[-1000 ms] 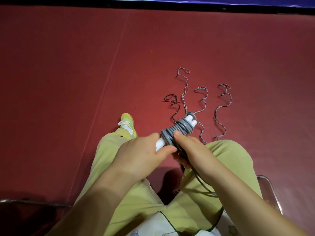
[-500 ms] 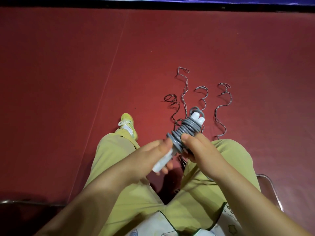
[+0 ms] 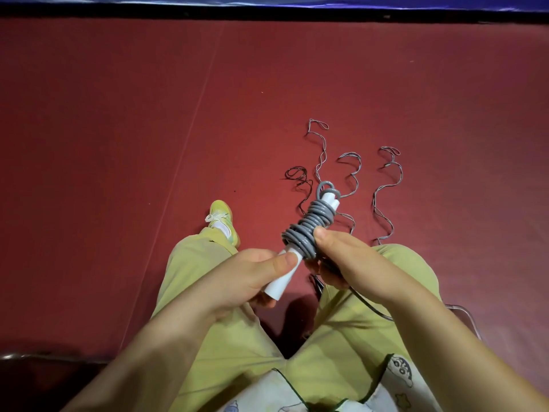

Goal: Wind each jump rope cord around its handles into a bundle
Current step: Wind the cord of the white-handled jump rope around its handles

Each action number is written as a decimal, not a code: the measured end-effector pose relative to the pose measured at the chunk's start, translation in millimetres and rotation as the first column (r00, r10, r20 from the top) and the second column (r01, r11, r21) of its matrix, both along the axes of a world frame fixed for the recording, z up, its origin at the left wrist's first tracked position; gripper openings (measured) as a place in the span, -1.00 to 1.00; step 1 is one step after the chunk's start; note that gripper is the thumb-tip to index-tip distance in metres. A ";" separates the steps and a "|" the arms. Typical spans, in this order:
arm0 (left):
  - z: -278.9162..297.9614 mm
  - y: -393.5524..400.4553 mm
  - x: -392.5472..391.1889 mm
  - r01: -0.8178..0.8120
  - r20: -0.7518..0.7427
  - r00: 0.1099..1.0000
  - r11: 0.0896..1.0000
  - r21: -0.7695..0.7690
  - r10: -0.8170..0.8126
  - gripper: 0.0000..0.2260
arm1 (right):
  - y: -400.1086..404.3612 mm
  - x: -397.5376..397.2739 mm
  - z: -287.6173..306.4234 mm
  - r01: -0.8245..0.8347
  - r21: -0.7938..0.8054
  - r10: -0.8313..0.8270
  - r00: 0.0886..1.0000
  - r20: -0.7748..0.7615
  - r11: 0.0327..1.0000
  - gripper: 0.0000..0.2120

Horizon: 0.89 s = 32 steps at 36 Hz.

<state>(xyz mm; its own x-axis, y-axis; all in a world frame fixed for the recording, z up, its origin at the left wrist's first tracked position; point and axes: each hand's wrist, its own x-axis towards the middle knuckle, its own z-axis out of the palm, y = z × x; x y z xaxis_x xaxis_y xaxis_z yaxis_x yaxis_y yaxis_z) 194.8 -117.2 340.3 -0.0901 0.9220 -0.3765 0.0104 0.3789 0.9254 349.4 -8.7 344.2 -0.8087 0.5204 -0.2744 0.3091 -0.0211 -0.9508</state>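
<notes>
The left hand (image 3: 255, 275) is curled round the lower end of the white handles (image 3: 280, 282), thumb laid along the top and fingers tucked underneath, so the bare white end sticks out just below the grip. The right hand (image 3: 341, 260) is pinching the grey cord (image 3: 309, 227) where it's wound on, thumb pressed flat against the lowest coils and the other fingers hidden behind the bundle. A loose length of that cord is seen running out from under the right hand, down across the right thigh and off toward the right edge.

The whole bundle is held up in the air between the two hands, tilted so the far end points up and to the right. Most of the upper half of the handles is covered in tight grey coils, with a little loop of cord poking out past the white tips.

Below all that, yellow-green trousers (image 3: 297, 337) and one yellow-green shoe (image 3: 221, 221) with white laces can be made out, the shoe planted on the red floor (image 3: 118, 144). Further out on the floor, past the bundle, four thin wavy cords (image 3: 386, 188) are laid out side by side, three pale and one dark. Whether handles are attached to those can't be told from here.
</notes>
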 end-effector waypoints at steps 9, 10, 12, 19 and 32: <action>0.5 0.7 -10.2 -0.012 -0.400 0.917 1.000 0.003 0.012 -0.48 | -0.1 -4.7 -2.5 0.049 0.000 -0.049 0.998 0.031 0.999 -0.45; 1.2 1.2 -11.5 -0.013 -0.425 0.905 1.000 0.003 0.013 -0.48 | -0.9 -4.6 -2.5 0.055 0.007 -0.055 0.998 0.021 0.998 -0.46; 2.6 2.5 -12.6 -0.033 -0.467 0.884 0.999 0.009 0.034 -0.47 | -3.3 -4.6 -2.0 0.071 0.005 -0.071 0.997 0.006 0.997 -0.51; 11.2 2.9 -5.7 -0.023 -0.759 0.649 0.999 0.040 0.046 -0.54 | -12.4 -8.3 2.9 0.081 -0.027 -0.079 0.996 0.042 0.996 -0.52; 2.4 -10.7 -6.6 0.269 0.283 0.931 0.957 -0.110 -0.229 -0.39 | -20.1 -4.3 4.2 -0.081 -0.086 0.061 0.976 -0.210 0.993 -0.75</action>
<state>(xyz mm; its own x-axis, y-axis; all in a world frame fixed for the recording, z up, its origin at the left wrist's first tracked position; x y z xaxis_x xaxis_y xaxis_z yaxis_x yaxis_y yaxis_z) 188.2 -127.9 342.6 0.2565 0.8359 -0.4853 -0.1158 0.5250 0.8432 345.1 -28.7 348.4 -0.8868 0.4396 -0.1425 0.1102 -0.0984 -0.9890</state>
